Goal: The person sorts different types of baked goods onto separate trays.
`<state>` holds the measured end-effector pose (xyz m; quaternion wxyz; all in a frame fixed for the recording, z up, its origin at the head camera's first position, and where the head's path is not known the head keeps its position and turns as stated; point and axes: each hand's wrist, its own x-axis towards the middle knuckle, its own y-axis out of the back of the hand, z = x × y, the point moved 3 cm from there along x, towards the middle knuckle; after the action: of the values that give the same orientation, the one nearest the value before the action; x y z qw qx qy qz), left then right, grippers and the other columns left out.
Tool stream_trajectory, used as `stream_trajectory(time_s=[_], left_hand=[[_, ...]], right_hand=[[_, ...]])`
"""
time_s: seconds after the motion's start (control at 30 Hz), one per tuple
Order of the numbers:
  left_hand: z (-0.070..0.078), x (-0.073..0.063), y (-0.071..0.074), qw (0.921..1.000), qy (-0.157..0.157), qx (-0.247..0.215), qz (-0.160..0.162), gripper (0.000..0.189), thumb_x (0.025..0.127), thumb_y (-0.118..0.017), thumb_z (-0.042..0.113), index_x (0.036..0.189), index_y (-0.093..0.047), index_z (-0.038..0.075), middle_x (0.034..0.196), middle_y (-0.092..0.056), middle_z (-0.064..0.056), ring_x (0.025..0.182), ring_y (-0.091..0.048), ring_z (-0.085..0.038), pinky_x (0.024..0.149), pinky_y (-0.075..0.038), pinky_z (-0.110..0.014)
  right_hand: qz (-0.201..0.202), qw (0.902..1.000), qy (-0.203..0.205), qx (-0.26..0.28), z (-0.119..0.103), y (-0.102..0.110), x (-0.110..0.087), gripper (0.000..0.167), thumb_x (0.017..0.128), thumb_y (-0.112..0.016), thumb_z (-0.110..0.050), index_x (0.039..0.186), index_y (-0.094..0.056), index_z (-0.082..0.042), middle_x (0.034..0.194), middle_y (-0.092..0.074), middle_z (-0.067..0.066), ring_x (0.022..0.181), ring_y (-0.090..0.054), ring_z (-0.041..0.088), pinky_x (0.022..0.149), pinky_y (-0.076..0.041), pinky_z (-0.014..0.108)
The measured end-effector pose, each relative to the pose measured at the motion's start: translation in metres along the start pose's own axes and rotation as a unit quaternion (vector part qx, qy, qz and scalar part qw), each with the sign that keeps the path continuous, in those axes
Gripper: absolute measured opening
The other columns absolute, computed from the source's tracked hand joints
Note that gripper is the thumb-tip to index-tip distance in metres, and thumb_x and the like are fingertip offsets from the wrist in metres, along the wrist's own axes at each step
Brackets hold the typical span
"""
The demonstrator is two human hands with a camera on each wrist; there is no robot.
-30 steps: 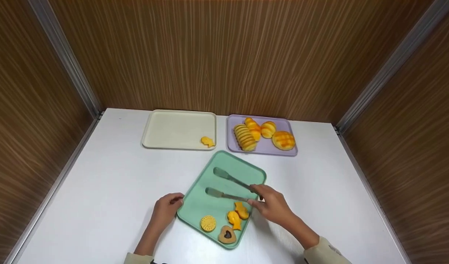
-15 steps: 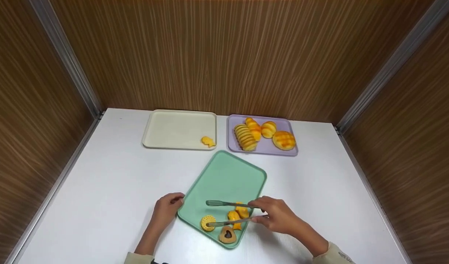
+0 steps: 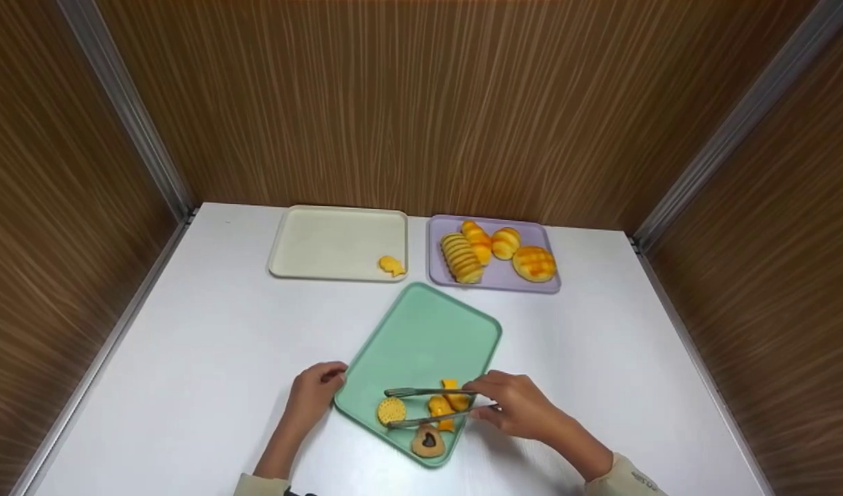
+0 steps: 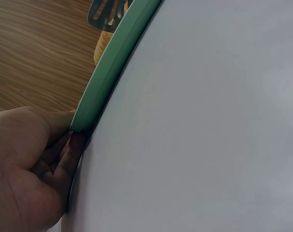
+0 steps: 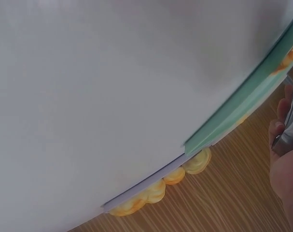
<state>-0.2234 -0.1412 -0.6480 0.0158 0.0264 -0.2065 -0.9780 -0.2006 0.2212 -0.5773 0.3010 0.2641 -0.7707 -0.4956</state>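
My left hand [image 3: 313, 393] pinches the left rim of a green tray [image 3: 428, 331], its thumb above and fingers at the underside in the left wrist view. With my right hand [image 3: 516, 405] I hold metal tongs [image 3: 421, 392], their arms spread over the tray's near part. Between the tong tips lies a round yellow biscuit [image 3: 392, 410], one tip at its lower edge. Beneath the tong arms are two orange fish-shaped pieces [image 3: 438, 405], partly covered. A heart-shaped biscuit [image 3: 428, 442] with a dark centre sits in the near corner.
Behind, at the left, a cream tray [image 3: 332, 241] bears one fish-shaped piece [image 3: 392, 265]. Beside it, a lilac tray [image 3: 497, 281] carries several bread rolls [image 3: 534, 264]. Wood-patterned panels [image 3: 408, 103] enclose the white table [image 3: 215, 358] at the back and sides.
My right hand has brought the tongs toward the near end of the green tray, and their tips have drawn closer together around the round biscuit. The left hand has stayed at the rim.
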Motion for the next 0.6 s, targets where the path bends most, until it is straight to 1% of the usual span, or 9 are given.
stream_trajectory(time_s=[0.3, 0.6], left_hand=[[0.0014, -0.0002, 0.0006, 1.0, 0.002, 0.001, 0.002, 0.02, 0.095, -0.066, 0.009, 0.114, -0.074, 0.007, 0.102, -0.072, -0.005, 0.094, -0.063, -0.017, 0.084, -0.051, -0.034], [0.0016, -0.0012, 0.0004, 1.0, 0.009, 0.0, -0.003, 0.021, 0.096, -0.066, 0.009, 0.115, -0.073, 0.007, 0.102, -0.071, -0.005, 0.094, -0.063, -0.017, 0.084, -0.052, -0.033]], right_hand=[[0.052, 0.9985, 0.018, -0.005, 0.0019, -0.0076, -0.0026, 0.033, 0.086, -0.08, -0.024, 0.117, -0.072, -0.017, 0.106, -0.074, -0.004, 0.094, -0.068, 0.01, 0.073, -0.057, 0.031], [0.087, 0.9951, 0.021, 0.043, 0.0044, -0.0104, -0.0027, 0.032, 0.087, -0.08, -0.021, 0.117, -0.072, -0.014, 0.104, -0.075, -0.001, 0.079, -0.066, 0.016, 0.064, -0.05, 0.021]])
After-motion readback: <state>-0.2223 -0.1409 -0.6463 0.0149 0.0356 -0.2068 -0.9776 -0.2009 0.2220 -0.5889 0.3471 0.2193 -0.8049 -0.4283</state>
